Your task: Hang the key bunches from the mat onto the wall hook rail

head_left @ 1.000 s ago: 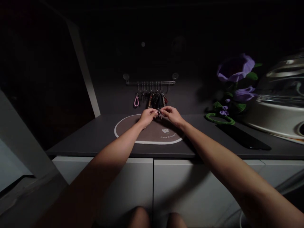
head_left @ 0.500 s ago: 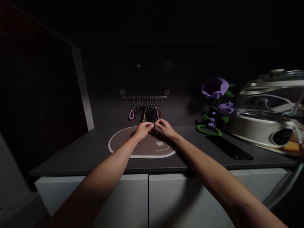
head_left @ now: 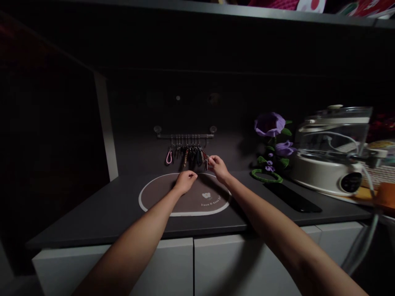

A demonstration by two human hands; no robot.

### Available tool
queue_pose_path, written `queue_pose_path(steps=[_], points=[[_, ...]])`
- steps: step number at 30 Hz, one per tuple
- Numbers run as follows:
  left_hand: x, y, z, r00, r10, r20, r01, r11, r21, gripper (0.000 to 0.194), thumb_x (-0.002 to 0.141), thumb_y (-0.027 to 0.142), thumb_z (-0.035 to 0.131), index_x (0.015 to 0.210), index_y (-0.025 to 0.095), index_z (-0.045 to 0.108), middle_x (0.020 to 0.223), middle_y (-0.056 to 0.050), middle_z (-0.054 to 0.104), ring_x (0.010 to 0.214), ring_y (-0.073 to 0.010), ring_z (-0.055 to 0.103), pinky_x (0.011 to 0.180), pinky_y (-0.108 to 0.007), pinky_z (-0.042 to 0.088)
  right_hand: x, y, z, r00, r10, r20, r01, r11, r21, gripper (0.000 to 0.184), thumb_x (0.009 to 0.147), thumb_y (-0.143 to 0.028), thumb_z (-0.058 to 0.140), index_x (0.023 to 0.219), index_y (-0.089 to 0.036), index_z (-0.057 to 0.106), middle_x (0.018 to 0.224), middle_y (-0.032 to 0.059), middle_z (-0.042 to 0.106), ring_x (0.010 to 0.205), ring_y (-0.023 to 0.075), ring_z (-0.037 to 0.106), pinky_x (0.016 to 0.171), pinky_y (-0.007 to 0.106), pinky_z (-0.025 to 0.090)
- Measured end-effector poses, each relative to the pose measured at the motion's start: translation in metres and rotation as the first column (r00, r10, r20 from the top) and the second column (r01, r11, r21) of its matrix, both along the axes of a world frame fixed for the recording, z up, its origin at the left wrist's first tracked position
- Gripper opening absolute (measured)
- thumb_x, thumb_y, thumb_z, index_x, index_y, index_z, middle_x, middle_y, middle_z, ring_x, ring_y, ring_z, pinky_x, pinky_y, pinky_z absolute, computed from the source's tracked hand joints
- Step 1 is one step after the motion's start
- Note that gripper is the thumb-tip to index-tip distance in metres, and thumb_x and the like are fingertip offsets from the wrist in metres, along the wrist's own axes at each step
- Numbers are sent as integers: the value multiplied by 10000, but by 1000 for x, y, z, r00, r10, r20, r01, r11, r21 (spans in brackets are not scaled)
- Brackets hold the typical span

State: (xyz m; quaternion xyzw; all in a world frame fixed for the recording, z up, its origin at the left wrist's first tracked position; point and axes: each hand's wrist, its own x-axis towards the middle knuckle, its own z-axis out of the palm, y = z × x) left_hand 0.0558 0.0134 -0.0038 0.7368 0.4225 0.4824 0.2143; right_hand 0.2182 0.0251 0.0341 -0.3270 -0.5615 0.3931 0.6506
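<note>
My right hand [head_left: 217, 167] is raised to the right end of a row of hanging keys, thumb and fingers pinched on a small bunch of keys [head_left: 206, 165] that dangles from them. Lower and to the left, my left hand [head_left: 185, 181] hovers over the brown oval mat [head_left: 163, 197], its fingers closed together; what they hold, if anything, is too small to make out. A clear hook rail [head_left: 185, 136] on the dark wall carries several key bunches [head_left: 193, 155]. At its left end hangs a pink loop strap [head_left: 168, 157].
On the right stand purple crocheted flowers [head_left: 270, 124] with a green ring base [head_left: 266, 176], a black flat slab [head_left: 293, 197] and a white appliance with a clear lid [head_left: 327, 172]. A shelf [head_left: 185, 8] runs overhead. White cabinet fronts [head_left: 154, 267] lie below the dark counter [head_left: 101, 209].
My hands, together at the keys before, have parted. The right one has risen towards the rail with the keys; the left has dropped a little. The camera view has tilted up.
</note>
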Motion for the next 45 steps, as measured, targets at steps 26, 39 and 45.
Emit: queue_pose_path(steps=[26,39,45], points=[[3,3,-2,992,27,-120,-27,1000,1,169,738,195,504,726,128,658,736,-59,662,694,-150,579,692,-268,428,5,68,63,981,-191,-35,184,971,-156,181,725,-162,478,552,-171,427,414,-42,401,380,62,364,400,189,337],[2,-14,15,957,73,281,-8,974,-226,394,706,221,612,1085,131,550,692,0,560,561,-66,485,552,-190,397,2,29,57,975,-221,6,218,954,-205,73,652,-156,517,619,-167,452,505,-42,457,425,46,401,441,175,346],[-11,-56,61,948,-60,314,95,991,-98,786,649,264,671,1335,155,305,538,85,445,505,-59,429,565,-192,360,-14,-32,57,996,-90,12,90,992,-83,239,677,-263,572,901,-198,520,640,-37,504,502,55,439,515,196,396]])
